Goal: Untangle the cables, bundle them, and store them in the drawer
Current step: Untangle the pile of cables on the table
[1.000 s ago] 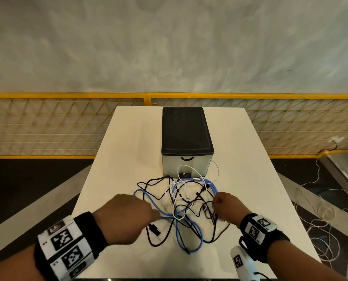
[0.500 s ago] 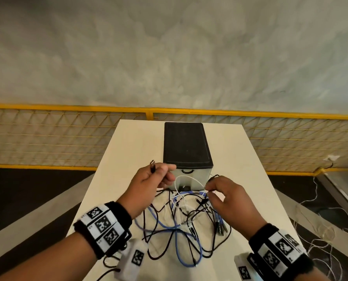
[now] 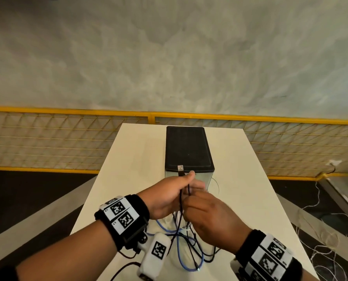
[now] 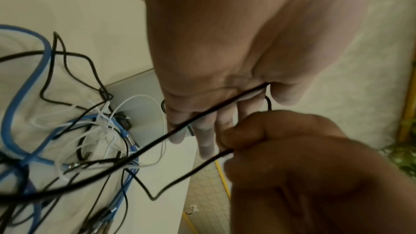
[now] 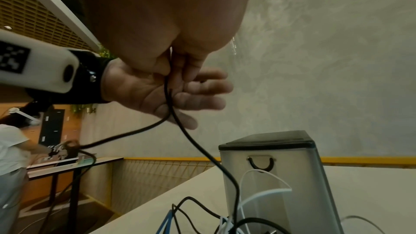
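Note:
A tangle of black, white and blue cables (image 3: 180, 258) lies on the white table (image 3: 250, 189) in front of a small drawer unit (image 3: 188, 149) with a black top. Its drawer is closed, with a black handle (image 5: 261, 164). My left hand (image 3: 169, 191) is raised over the tangle. Its thumb pinches a black cable (image 4: 180, 127) just below the USB plug (image 3: 180, 168), which sticks up. My right hand (image 3: 207, 213) pinches the same black cable a little lower, close against the left palm. The rest of that cable trails down into the tangle (image 4: 67, 131).
A yellow mesh railing (image 3: 67, 138) runs behind the table's far edge. Loose white wires (image 3: 331, 250) lie on the floor to the right. In the right wrist view another person (image 5: 11, 149) stands at a separate table far to the left.
Both hands have risen from the tangle. The left hand lifted the black cable's plug end, and the right hand came in beside it and pinched the same cable.

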Available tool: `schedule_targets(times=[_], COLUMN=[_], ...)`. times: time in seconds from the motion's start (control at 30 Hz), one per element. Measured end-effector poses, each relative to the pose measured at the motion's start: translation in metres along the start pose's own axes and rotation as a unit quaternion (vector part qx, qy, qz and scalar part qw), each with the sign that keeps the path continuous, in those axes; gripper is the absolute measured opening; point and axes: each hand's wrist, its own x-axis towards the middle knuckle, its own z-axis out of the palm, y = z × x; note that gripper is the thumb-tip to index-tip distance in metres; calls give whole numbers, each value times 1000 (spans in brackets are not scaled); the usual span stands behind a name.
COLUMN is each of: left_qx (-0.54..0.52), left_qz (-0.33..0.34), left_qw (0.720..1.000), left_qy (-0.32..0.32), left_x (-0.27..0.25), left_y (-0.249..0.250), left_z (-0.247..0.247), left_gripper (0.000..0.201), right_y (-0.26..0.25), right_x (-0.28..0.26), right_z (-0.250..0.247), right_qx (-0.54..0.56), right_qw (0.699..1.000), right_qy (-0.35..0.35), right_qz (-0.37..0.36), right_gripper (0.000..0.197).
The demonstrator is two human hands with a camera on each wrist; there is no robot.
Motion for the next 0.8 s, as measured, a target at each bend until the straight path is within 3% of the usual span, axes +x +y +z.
schedule_targets(times=[0.2, 0.43, 0.53, 0.6, 0.67, 0.7, 0.73, 0.8], left_qx=[-92, -167, -176, -165, -151, -148, -146, -140], left_qz=[88, 107, 127, 148, 168, 175, 179, 176], left_qw=[992, 980, 975, 973, 971, 970, 970, 972], left_qy=[19, 16, 42, 61, 75, 79, 78, 64], left_x=[2, 11, 11, 10, 9, 8, 8, 10], left_y=[-4, -5, -2, 3, 6, 7, 7, 4], left_z=[4, 1, -3, -8, -12, -12, -11, -5], left_gripper=[33, 36, 33, 33, 33, 33, 34, 34], right_y=[0, 6, 9, 6, 1, -1, -3, -3], right_x=[1, -8, -18, -29, -38, -39, -39, -33], right_z=[-1, 5, 6, 5, 4, 4, 5, 12], right_qx=[-6, 9, 52, 102, 183, 251, 341, 505], right_qw=[1000, 999, 995, 978, 924, 872, 801, 623], right_qy=[-23, -3, 34, 75, 107, 94, 64, -4], right_qz=[15, 39, 81, 169, 319, 409, 487, 597], right_gripper=[17, 20, 25, 25, 21, 17, 14, 42])
